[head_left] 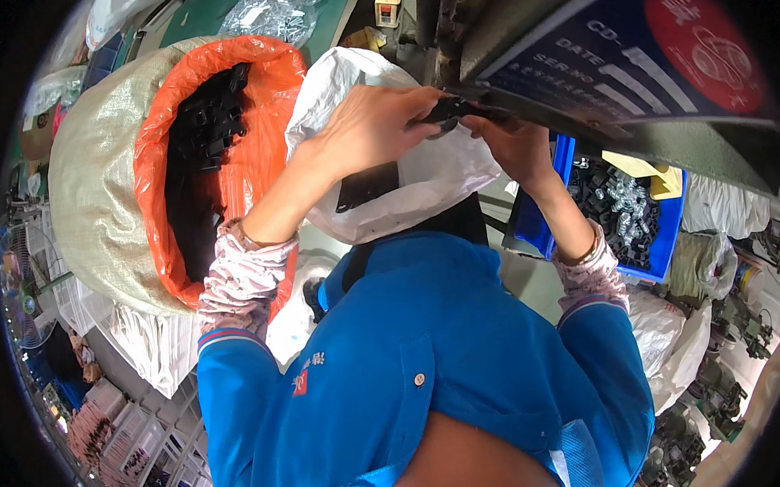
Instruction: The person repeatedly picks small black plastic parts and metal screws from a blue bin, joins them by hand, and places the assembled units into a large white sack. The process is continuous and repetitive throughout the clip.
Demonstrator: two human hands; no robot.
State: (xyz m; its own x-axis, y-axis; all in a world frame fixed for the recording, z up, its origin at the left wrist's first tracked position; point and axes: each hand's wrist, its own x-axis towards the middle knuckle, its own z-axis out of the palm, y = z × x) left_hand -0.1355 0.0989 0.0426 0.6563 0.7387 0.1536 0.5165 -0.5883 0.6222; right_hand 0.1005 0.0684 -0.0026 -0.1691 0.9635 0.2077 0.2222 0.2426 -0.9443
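Note:
My left hand (369, 129) is closed on a small black part (441, 112), its fingertips close to the lower edge of a dark machine (523, 98). Beside it my right hand (516, 149) pinches at something dark under the same edge; whether it is the same part, I cannot tell. Below both hands hangs a white sack (444, 184) with its mouth open. A flat black piece (366, 188) lies inside it, partly covered by my left wrist. The exact shape of what my fingers hold is hidden by shadow.
At left stands a woven sack (100, 178) with an orange liner (268, 136), holding several black parts (215, 120). A blue bin (660, 258) of black and metal pieces is at right. A bag of screws (271, 21) rests on a green table (197, 21).

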